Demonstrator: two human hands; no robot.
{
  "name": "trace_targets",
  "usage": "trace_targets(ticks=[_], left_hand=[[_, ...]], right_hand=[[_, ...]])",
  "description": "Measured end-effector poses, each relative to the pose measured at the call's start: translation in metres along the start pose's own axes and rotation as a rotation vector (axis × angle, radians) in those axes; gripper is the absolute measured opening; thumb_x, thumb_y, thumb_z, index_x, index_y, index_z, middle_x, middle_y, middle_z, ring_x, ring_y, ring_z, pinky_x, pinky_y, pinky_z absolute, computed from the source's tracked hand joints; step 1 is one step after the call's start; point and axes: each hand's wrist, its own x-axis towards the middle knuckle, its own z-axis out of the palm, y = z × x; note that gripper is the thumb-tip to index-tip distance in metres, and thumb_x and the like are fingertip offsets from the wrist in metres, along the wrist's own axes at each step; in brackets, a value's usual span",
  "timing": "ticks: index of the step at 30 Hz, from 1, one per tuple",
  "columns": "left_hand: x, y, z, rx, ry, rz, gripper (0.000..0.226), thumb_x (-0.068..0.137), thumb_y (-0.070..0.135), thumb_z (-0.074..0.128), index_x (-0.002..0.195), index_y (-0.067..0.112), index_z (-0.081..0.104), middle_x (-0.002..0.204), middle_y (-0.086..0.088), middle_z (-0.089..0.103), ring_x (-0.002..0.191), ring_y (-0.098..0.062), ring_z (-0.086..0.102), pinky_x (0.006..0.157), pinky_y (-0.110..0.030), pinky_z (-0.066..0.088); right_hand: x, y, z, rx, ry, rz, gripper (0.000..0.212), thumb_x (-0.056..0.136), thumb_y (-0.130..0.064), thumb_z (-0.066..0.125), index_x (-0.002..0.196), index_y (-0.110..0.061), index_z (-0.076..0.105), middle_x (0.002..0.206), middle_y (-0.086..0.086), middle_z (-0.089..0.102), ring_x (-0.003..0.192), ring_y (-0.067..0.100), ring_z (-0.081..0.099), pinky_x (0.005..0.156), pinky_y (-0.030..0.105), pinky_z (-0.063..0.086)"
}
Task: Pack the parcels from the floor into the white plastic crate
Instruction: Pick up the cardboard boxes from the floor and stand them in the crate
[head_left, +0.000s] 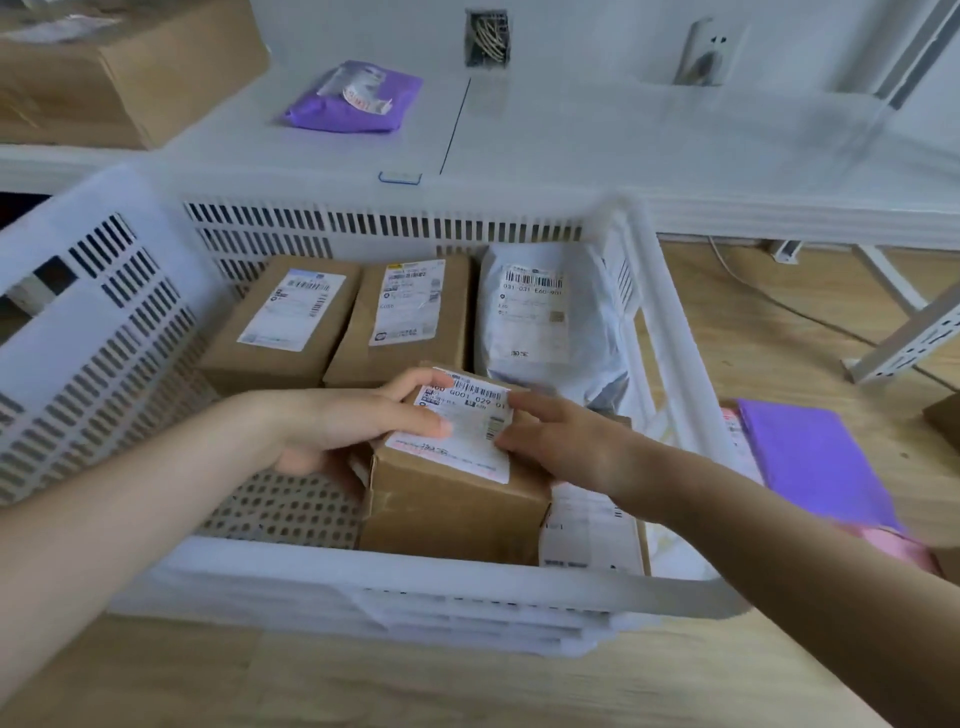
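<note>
The white plastic crate (415, 577) stands on the wooden floor in front of me. At its back lie two brown boxes (280, 322) (405, 317) and a white poly bag (540, 312), all with labels up. Inside the front right part sits a brown labelled box (457, 499). My left hand (363, 415) holds its left top edge, thumb on the label. My right hand (550, 436) rests on its right top with straight fingers. Another labelled parcel (592, 535) lies beneath, at the crate's right.
A purple poly parcel (815, 462) over a pink one (904, 545) lies on the floor right of the crate. A white table behind carries a purple bag (353, 98) and a large cardboard box (124, 67). Table legs (904, 343) and a cable run at the right.
</note>
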Motion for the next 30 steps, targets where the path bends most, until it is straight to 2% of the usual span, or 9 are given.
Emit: trace_targets(ticks=[3,6,9,11,18,22,26,28,30], left_hand=[[0.019,-0.006,-0.002,0.053,-0.126,-0.049,0.065,0.082,0.018,0.067,0.121,0.056,0.031,0.112,0.011,0.056,0.098,-0.013,0.058,0.070,-0.028,0.054],[0.034,-0.012,-0.004,0.135,-0.243,-0.072,0.089,0.076,0.000,0.071,0.124,0.057,0.023,0.120,0.006,0.058,0.106,-0.016,0.060,0.073,-0.034,0.057],[0.047,-0.016,0.000,0.341,-0.204,-0.107,0.091,0.077,0.005,0.073,0.126,0.056,0.016,0.112,0.012,0.057,0.099,-0.009,0.058,0.065,-0.022,0.055],[0.054,-0.015,0.005,0.510,-0.179,-0.135,0.090,0.077,0.010,0.073,0.129,0.052,0.014,0.110,0.009,0.050,0.090,-0.010,0.057,0.059,-0.018,0.053],[0.066,-0.017,0.005,0.978,-0.132,-0.120,0.097,0.078,0.022,0.073,0.136,0.049,0.000,0.079,0.000,0.052,0.058,-0.011,0.056,0.049,-0.019,0.049],[0.064,-0.010,0.004,1.012,-0.175,-0.155,0.091,0.080,0.023,0.070,0.136,0.047,0.003,0.080,0.007,0.051,0.063,-0.010,0.059,0.061,-0.024,0.053],[0.050,0.024,0.009,0.948,0.023,-0.037,0.049,0.083,0.028,0.065,0.123,0.036,0.039,0.083,0.007,0.057,0.066,-0.020,0.068,0.063,-0.032,0.056],[0.046,0.045,0.017,0.978,0.217,0.111,0.023,0.087,0.031,0.060,0.109,0.027,0.054,0.082,0.009,0.058,0.064,-0.018,0.067,0.065,-0.032,0.052],[0.043,0.068,0.027,0.974,0.385,0.237,0.011,0.090,0.031,0.053,0.096,0.025,0.058,0.086,0.005,0.063,0.072,-0.016,0.062,0.067,-0.030,0.048]], right_hand=[[0.008,0.010,0.003,-0.394,-0.081,0.035,0.046,0.086,-0.029,0.052,0.129,-0.023,0.042,0.127,0.001,0.047,0.121,0.022,0.042,0.101,0.033,0.038],[0.009,0.021,0.008,-0.900,-0.115,0.048,0.063,0.083,-0.044,0.049,0.137,-0.026,0.021,0.144,0.002,0.012,0.136,0.035,0.003,0.107,0.053,0.015],[0.013,0.026,0.007,-1.078,-0.180,0.077,0.077,0.083,-0.051,0.050,0.144,-0.031,0.009,0.153,0.001,-0.011,0.139,0.035,-0.018,0.110,0.054,-0.002],[0.019,0.025,0.004,-1.153,-0.226,0.123,0.074,0.083,-0.056,0.049,0.145,-0.035,0.014,0.155,-0.001,-0.020,0.138,0.034,-0.025,0.110,0.054,-0.011],[0.025,0.031,0.010,-1.206,-0.232,0.119,0.056,0.088,-0.049,0.040,0.141,-0.039,0.025,0.155,-0.005,-0.017,0.136,0.035,-0.030,0.109,0.053,-0.014],[0.011,0.019,0.002,-1.172,-0.234,0.084,0.053,0.091,-0.050,0.034,0.142,-0.041,0.022,0.157,-0.002,-0.011,0.140,0.033,-0.021,0.110,0.053,-0.013],[-0.021,-0.007,-0.027,-1.225,-0.142,0.016,0.047,0.092,-0.047,0.038,0.135,-0.029,0.042,0.147,0.007,0.031,0.139,0.035,0.014,0.110,0.052,0.010],[-0.040,-0.017,-0.045,-1.143,-0.077,-0.067,0.042,0.094,-0.043,0.039,0.121,-0.015,0.054,0.127,0.010,0.053,0.123,0.031,0.042,0.092,0.037,0.033],[-0.061,-0.024,-0.065,-0.970,-0.037,-0.156,0.041,0.096,-0.037,0.040,0.108,-0.003,0.060,0.107,0.012,0.063,0.095,0.027,0.057,0.068,0.027,0.037]])
